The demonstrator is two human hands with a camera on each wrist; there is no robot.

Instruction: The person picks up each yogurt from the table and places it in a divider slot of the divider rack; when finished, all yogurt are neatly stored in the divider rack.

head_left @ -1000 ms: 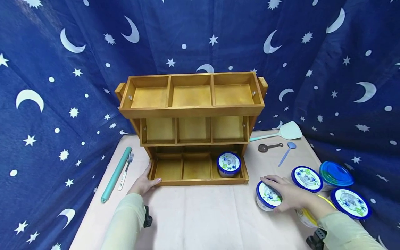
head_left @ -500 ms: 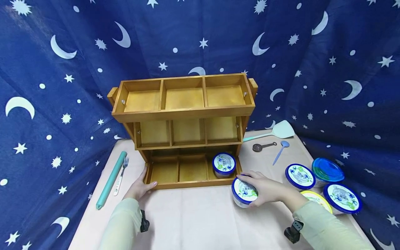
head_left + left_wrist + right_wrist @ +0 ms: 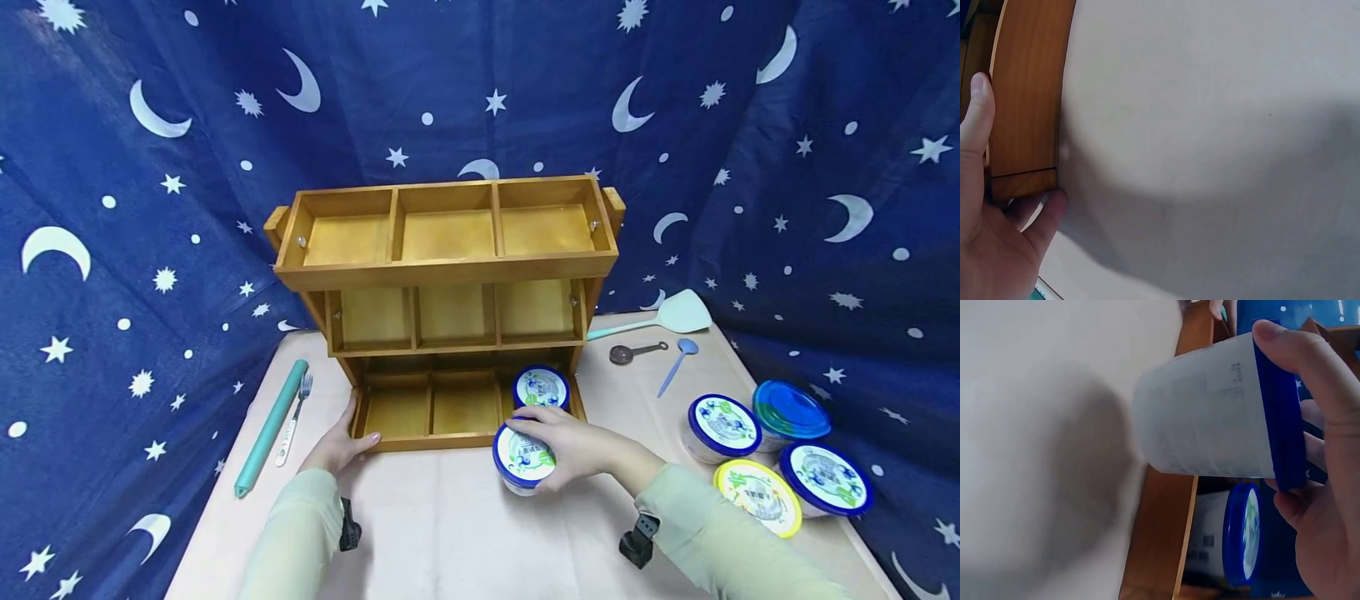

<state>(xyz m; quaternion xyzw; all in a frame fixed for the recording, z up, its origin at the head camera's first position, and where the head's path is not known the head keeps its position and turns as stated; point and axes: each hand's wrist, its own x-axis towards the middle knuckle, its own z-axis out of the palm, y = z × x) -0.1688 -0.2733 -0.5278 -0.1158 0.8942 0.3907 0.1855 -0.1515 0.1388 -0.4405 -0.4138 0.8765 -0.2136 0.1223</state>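
My right hand grips a white tub with a blue lid by the lid's rim. In the right wrist view the tub hangs above the table, in front of the box's lowest tier. My left hand holds the lower left corner of a three-tier wooden box. The left wrist view has its thumb over the front board and fingertips at the corner's end. Another blue-lidded tub stands in the lowest tier's right compartment, partly hidden by my right hand.
Several more tubs stand at the right, including a yellow-lidded tub. A pale green spatula, a dark measuring spoon and a blue spoon lie behind them. Left of the box lie a teal roll and a fork.
My right hand has carried the blue-lidded tub leftward from beside the other tubs to the front of the box. My left hand has stayed on the box corner.
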